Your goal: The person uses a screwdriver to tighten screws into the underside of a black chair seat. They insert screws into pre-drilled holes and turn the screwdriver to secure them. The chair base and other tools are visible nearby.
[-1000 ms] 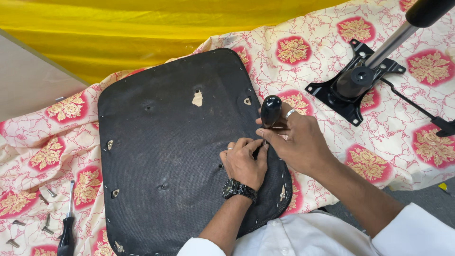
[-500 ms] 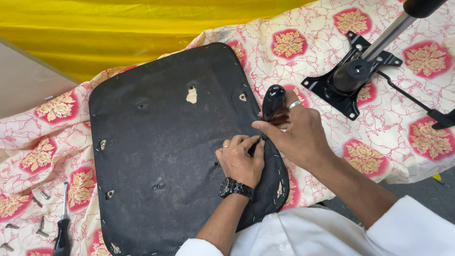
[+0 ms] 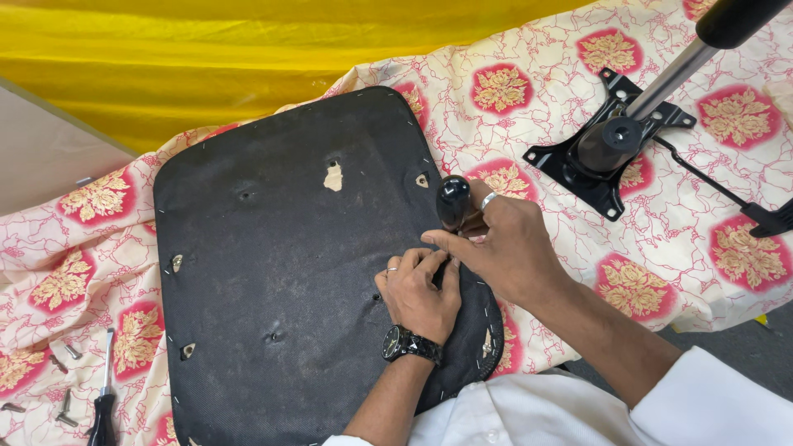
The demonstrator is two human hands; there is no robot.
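Hands meet low and right of centre in the frame, over the lower right edge of the black seat base (image 3: 281, 272), which lies flat with its fabric-covered underside up on the flowered red-and-cream cloth (image 3: 702, 206). My left hand (image 3: 417, 293), with a watch (image 3: 410, 343) on the wrist and a ring on one finger, rests on the fabric with its fingers curled and pressed together, pinching at the material near the rim. My right hand (image 3: 504, 248) is closed around a tool with a rounded black handle (image 3: 453, 201); the handle sticks up just above my fingers, and the working end is hidden under both hands, so I cannot tell what it touches. Small staples run along the seat's border, and a few torn spots in the fabric show pale material underneath. At upper right of the frame lies a black metal chair mechanism (image 3: 607, 149) with a silver gas cylinder (image 3: 669, 78) rising from it, well apart from my hands. At lower left a screwdriver (image 3: 104, 396) and some loose screws (image 3: 66, 376) lie on the cloth. Yellow fabric (image 3: 248, 58) fills the top of the frame.
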